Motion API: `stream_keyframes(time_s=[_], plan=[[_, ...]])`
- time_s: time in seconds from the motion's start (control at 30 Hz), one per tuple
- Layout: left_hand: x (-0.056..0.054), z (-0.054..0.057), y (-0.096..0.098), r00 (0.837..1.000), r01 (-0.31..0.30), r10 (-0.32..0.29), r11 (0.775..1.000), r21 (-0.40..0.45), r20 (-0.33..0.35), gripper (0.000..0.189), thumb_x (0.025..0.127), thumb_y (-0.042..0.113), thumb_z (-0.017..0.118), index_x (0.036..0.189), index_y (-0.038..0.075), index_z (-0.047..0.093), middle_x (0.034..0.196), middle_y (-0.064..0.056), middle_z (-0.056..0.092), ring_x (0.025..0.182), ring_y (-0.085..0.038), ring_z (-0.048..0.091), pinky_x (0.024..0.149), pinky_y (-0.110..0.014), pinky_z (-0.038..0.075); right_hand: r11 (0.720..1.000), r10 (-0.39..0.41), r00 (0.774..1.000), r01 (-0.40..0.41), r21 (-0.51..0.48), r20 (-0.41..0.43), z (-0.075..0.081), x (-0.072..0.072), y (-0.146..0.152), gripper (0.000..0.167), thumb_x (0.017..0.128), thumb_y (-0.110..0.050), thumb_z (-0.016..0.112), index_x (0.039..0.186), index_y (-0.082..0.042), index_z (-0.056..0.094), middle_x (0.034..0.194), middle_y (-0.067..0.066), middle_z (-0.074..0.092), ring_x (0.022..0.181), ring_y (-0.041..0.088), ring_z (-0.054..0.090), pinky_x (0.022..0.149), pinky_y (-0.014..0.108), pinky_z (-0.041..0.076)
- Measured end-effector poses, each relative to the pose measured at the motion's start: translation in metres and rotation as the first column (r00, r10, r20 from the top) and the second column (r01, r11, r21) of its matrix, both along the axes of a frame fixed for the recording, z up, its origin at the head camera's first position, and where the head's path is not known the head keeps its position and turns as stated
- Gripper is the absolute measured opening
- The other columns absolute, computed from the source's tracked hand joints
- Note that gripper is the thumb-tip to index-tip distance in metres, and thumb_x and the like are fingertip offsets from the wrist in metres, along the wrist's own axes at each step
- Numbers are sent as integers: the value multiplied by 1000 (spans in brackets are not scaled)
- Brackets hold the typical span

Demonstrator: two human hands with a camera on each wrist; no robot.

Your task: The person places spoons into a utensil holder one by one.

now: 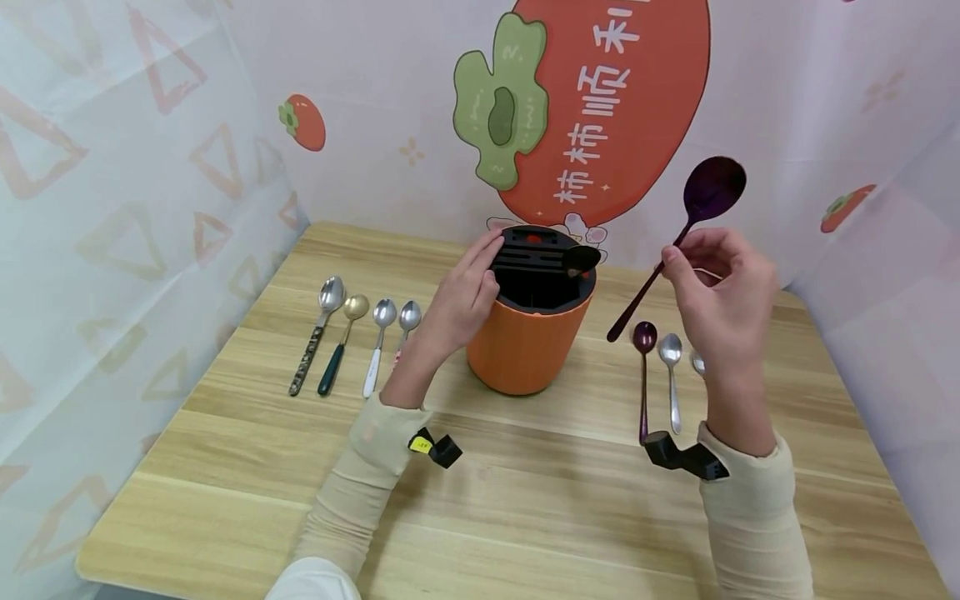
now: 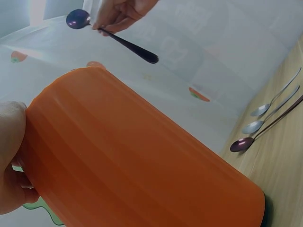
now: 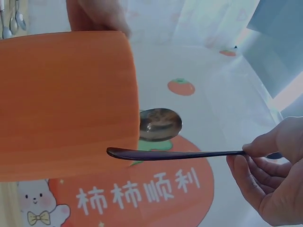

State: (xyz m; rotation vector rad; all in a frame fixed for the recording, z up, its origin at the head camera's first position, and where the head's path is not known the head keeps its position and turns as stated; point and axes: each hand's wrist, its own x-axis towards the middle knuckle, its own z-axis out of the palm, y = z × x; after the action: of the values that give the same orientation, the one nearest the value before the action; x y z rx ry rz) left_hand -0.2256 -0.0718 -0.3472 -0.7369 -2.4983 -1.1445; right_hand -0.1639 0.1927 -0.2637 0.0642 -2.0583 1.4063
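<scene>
With my right hand (image 1: 723,292) I pinch the long-handled, dark purple, shiny metal spoon (image 1: 715,190) by its upper stem, thumb against forefinger, the other fingers bent in loosely. It hangs in the air to the right of the orange, ribbed, round utensil holder (image 1: 528,350), well clear of it, bowl up and handle end slanting down toward it. My left hand (image 1: 461,300) rests against the holder's left rim, fore and middle fingers fairly straight and close together; I cannot tell where that thumb lies.

To lower it in well, I'd judge, I should bring the stem closer to upright and line the handle end up with the wide front opening, keeping it off the dark-bowled metal spoon (image 1: 581,259) sticking up at the right. A light pinch high on the stem keeps my knuckles above the rim while my left hand steadies the holder
</scene>
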Motion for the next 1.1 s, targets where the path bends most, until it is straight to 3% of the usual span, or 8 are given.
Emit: stream_keyframes(time_s=[0.17, 0.4, 0.53, 0.77, 0.9, 1.1], plan=[[0, 0, 0, 1000, 3, -3, 1000, 5, -3, 61, 96, 23, 26, 151, -2, 38, 162, -12, 33, 149, -24, 34, 122, -39, 29, 999, 9, 995, -13, -41, -96, 11, 1, -7, 12, 85, -5, 74, 83, -12, 65, 76, -8, 67, 66, 5, 67, 66, 12, 55], [0, 2, -1, 1000, -5, 5, 1000, 3, -2, 61, 97, 23, 26, 151, -2, 39, 162, -11, 33, 149, -24, 35, 122, -39, 30, 982, 25, 975, -65, -176, -222, 25, 1, -19, 11, 80, 2, 74, 79, -6, 66, 73, -3, 67, 64, 7, 68, 65, 13, 56], [0, 1, -1, 1000, -5, 5, 1000, 5, 2, 61, 97, 23, 26, 151, -2, 39, 162, -11, 33, 149, -24, 34, 122, -39, 30, 976, 33, 956, -93, -195, -292, 27, -1, -27, 15, 81, 1, 76, 80, -11, 67, 74, -1, 67, 65, 10, 69, 66, 16, 57], [-1, -1, -1, 1000, 1, -1, 1000, 10, -5, 61, 96, 24, 26, 150, -2, 39, 162, -11, 33, 148, -24, 35, 122, -38, 30, 985, 35, 935, -93, -148, -354, 8, -15, -35, 15, 83, -4, 77, 84, -17, 68, 78, -4, 67, 70, 10, 71, 65, 18, 56], [0, -1, 0, 1000, 4, -4, 1000, 10, 2, 61, 96, 23, 27, 150, -1, 39, 162, -10, 33, 149, -24, 35, 122, -38, 29, 992, 34, 947, -71, -105, -320, -7, -21, -37, 8, 83, -4, 76, 86, -5, 69, 80, -10, 66, 71, 5, 69, 66, 15, 55], [0, -1, -1, 1000, 1, -1, 1000, 5, 14, 60, 97, 23, 26, 151, -1, 38, 162, -10, 32, 149, -24, 33, 122, -39, 29, 997, 54, 955, -68, -41, -292, -25, -25, -39, 20, 84, -1, 75, 92, 14, 64, 82, -13, 65, 72, 1, 68, 68, 12, 55]])
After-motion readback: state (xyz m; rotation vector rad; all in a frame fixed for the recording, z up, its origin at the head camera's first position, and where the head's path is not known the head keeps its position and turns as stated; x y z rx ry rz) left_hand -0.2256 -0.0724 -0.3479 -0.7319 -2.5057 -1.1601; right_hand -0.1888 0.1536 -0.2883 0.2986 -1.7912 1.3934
